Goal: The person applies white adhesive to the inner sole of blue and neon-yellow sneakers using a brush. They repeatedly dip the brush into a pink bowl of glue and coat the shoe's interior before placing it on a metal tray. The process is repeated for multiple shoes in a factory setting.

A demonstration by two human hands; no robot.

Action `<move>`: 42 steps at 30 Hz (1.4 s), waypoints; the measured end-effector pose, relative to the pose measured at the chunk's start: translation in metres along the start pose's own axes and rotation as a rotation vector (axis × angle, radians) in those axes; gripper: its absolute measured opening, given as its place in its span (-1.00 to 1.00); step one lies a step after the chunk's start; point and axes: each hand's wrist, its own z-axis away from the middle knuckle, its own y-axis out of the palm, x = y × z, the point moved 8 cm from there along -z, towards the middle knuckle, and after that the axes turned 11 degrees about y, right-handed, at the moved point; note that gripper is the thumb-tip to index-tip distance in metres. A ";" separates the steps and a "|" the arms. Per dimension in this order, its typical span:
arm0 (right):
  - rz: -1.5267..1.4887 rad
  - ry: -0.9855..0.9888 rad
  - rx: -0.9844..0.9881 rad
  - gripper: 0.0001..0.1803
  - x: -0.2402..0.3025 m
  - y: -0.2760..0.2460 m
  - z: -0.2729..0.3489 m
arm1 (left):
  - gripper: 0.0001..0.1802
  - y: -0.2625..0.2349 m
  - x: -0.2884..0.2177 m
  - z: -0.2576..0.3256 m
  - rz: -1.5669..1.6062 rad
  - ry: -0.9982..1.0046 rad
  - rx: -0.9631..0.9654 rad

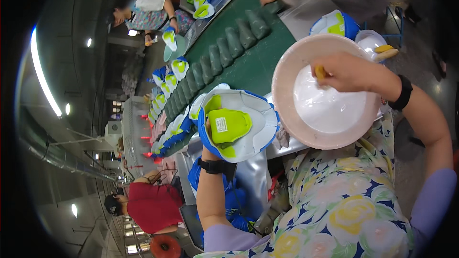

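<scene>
My left hand [208,132] grips a shoe upper [256,123] from behind, so most of its fingers are hidden. The upper is white inside with a blue outer edge and a lime-green tongue carrying a white label. Over a pale pink basin [283,74], my right hand [343,70] is closed around a small yellow tool [320,71], brush or sponge I cannot tell. Its lower end is at the white liquid [330,107] inside the basin. The basin stands just right of the upper.
A green conveyor belt [256,64] carries a row of dark shoe lasts [233,43]. More blue-and-white uppers [179,69] line its far edge. A white bowl [370,42] with a yellow-ended tool [385,52] sits beyond the basin. Co-workers [155,205] are around the line.
</scene>
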 end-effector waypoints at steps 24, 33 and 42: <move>-0.908 0.380 -0.334 -0.67 -0.020 0.004 0.006 | -0.08 0.050 0.053 -0.069 -0.177 0.470 0.130; -1.026 0.273 -0.317 -0.71 -0.001 -0.006 0.016 | 0.04 0.035 0.028 -0.067 -0.227 0.605 0.074; -1.041 0.294 -0.190 -0.78 0.016 0.007 0.019 | 0.17 0.019 0.014 -0.080 -0.429 0.602 0.041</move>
